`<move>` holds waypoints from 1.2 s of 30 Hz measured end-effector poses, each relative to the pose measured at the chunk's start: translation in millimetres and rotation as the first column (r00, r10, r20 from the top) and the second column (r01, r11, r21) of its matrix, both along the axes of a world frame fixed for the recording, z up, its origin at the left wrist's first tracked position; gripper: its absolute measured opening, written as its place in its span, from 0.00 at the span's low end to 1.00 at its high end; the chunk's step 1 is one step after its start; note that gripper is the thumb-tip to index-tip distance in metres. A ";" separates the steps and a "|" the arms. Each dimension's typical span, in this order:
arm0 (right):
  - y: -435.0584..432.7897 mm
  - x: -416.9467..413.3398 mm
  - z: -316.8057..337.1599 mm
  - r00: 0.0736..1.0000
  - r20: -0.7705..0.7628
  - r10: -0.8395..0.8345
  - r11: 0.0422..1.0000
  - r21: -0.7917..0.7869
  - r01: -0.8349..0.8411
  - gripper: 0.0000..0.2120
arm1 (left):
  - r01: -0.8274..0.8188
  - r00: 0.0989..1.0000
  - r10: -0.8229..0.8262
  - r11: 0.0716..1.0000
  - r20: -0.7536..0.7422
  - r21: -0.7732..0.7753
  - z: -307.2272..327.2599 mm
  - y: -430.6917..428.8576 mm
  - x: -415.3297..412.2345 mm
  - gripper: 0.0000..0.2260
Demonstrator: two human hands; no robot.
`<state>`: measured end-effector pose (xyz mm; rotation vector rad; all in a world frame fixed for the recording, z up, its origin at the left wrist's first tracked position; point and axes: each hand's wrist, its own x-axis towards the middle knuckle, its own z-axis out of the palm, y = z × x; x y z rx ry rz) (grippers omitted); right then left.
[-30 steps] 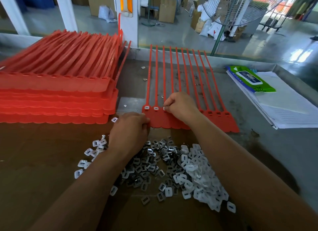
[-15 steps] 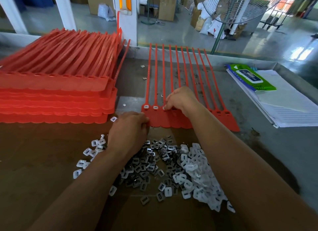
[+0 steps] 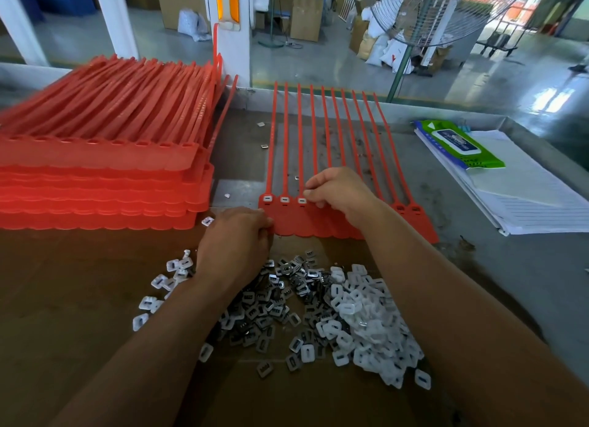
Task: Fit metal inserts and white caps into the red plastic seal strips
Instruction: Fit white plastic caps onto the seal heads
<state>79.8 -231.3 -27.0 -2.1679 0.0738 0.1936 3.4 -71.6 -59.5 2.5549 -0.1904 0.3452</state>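
Right grip (image 3: 334, 191), fingers curled, fingertips bunched at the head end of a red seal strip sheet (image 3: 318, 226) – what they pinch is too small to tell. They sit just beside three fitted white caps (image 3: 284, 199) in the sheet's leftmost sockets. Left grip (image 3: 236, 238), fingers also curled, touches the sheet's near left corner; whether it holds anything cannot be told.

The sheet lies mid-surface, its tails reaching toward the far edge. Between it and the near edge, on brown cardboard (image 3: 79, 299), lie a heap of metal inserts (image 3: 274, 302) and – to its right – loose white caps (image 3: 360, 312). A stack of red seal strips (image 3: 105, 159) fills the surface's (image 3: 478, 267) far left corner. By the right edge, a green wipes pack (image 3: 459, 143) rests on lined paper (image 3: 535, 200).
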 end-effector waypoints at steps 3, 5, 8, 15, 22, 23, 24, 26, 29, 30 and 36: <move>-8.4 -13.9 12.2 0.998 -0.019 0.057 0.997 0.060 -0.056 0.04 | -0.003 1.000 0.003 1.000 -0.002 0.000 -0.3 -0.3 0.3 0.10; -13.8 -25.4 19.6 0.993 -0.009 0.120 0.992 0.049 -0.120 0.04 | -0.009 1.000 0.009 1.000 -0.013 -0.002 -1.1 -0.5 0.9 0.11; -24.6 -45.6 24.6 0.973 -0.024 0.228 0.974 0.018 -0.228 0.04 | -0.008 1.000 0.008 1.000 -0.024 0.001 -2.2 -0.4 1.9 0.12; -43.6 -85.8 28.2 0.922 -0.056 0.384 0.915 -0.112 -0.388 0.04 | -0.021 0.999 0.021 1.000 -0.029 0.005 -2.5 -0.2 1.7 0.13; -58.5 -98.2 19.2 0.922 -0.078 0.378 0.878 -0.286 -0.384 0.06 | -0.030 0.999 0.031 1.000 -0.041 0.006 -3.0 -0.6 2.5 0.13; -58.3 -98.7 17.8 0.926 -0.084 0.368 0.883 -0.280 -0.376 0.07 | -0.031 0.999 0.031 0.999 -0.038 0.006 -2.9 -0.6 2.4 0.13; -57.8 -98.7 16.2 0.929 -0.088 0.360 0.887 -0.277 -0.370 0.07 | -0.031 0.999 0.031 0.999 -0.034 0.007 -2.9 -0.5 2.4 0.13; -55.9 -97.9 14.1 0.931 -0.094 0.353 0.885 -0.290 -0.365 0.08 | -0.032 0.999 0.032 0.999 -0.032 0.009 -3.0 -0.5 2.6 0.13; -53.2 -98.5 14.2 0.927 -0.101 0.362 0.875 -0.305 -0.376 0.08 | -0.030 0.999 0.030 0.999 -0.034 0.012 -3.3 0.1 2.4 0.13; -53.4 -99.0 14.8 0.926 -0.100 0.365 0.876 -0.299 -0.377 0.08 | -0.028 0.999 0.029 0.999 -0.033 0.016 -3.4 0.2 2.4 0.13; -59.8 -100.6 18.6 0.951 -0.049 0.306 0.933 -0.182 -0.310 0.05 | -0.030 0.999 0.031 0.999 -0.035 0.012 -3.7 0.1 3.4 0.12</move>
